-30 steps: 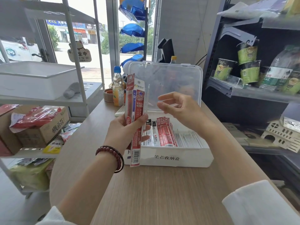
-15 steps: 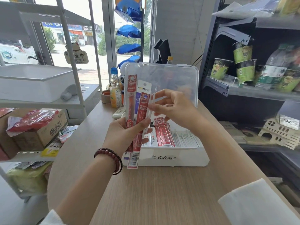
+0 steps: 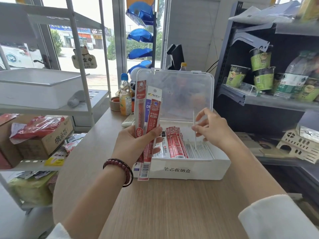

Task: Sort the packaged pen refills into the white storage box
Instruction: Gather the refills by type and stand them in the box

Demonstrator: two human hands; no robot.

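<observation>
— In the white box on the table, what is sorted?
— Three groups standing on edge, side by side: white packets at the left, a tight row of red packets in the middle, slim clear refills at the right. All are packed too closely to count.
— And the hands?
— The left hand is clamped round a fan of refill packets, held upright in front of the box's left end. I count three. Two are long flat plastic sleeves, red print with clear windows, and one blue-and-white one sits behind them. The right hand pinches one thin refill, a straight clear stick held upright with its lower end among the clear ones in the box.
— The box itself?
— One, rectangular and matte white, with a printed label on its front wall. Its lid is frosted clear plastic with rounded corners and stands open at the back.
— Around it?
— The table is pale wood grain. One bracelet of dark red round beads circles the left wrist. One bottle of orange drink with a blue cap stands behind the box, to the left. At least three green cups sit on the dark metal shelf at the right. Four blue plastic trays are stacked by the window.
</observation>
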